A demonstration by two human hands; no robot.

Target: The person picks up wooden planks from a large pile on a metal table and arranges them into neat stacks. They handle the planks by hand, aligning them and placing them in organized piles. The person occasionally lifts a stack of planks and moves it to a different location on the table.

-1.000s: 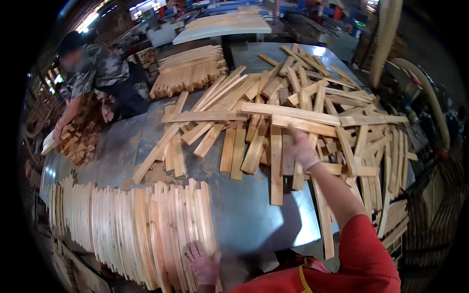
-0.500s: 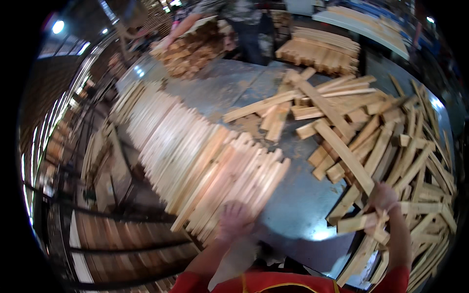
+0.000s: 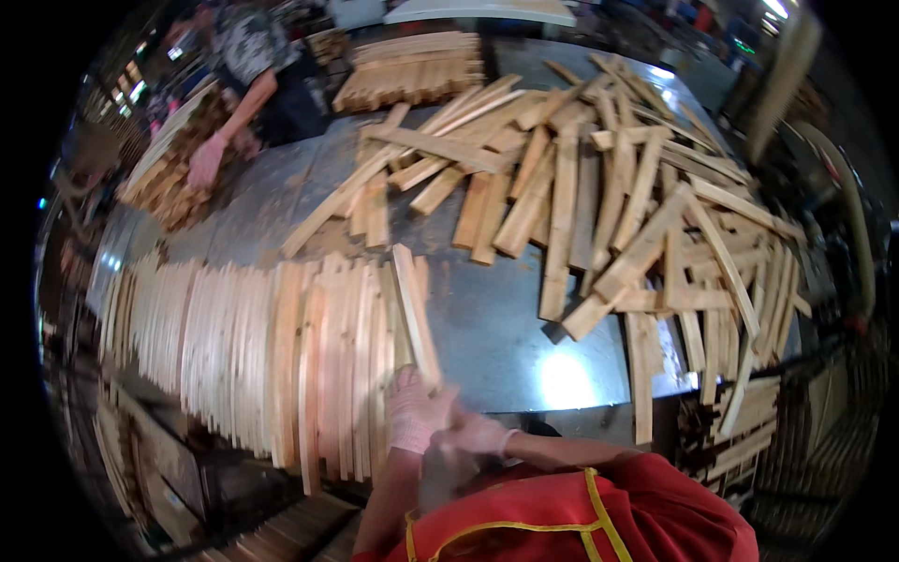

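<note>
A pale wooden slat [image 3: 414,304] lies tilted over the right end of a row of slats [image 3: 229,347] set side by side on the metal table. My gloved left hand [image 3: 415,410] is at its near end, with fingers to the left of the wood and the thumb side to the right. Close beside it, my right hand [image 3: 478,433] closes on the same end, partly smeared by motion. The slat's lowest part is hidden behind the hands.
A loose heap of slats [image 3: 562,178] covers the table's right side, some overhanging the front edge. A neat stack [image 3: 412,70] stands at the back. At far left, a co-worker's gloved hand [image 3: 208,161] touches another stack [image 3: 173,187]. Bare metal tabletop [image 3: 506,328] shows between row and heap.
My right hand has come from the heap to the row's right end with a slat. My left hand has gone from lying on the row to the slat's near end. The view has turned.
</note>
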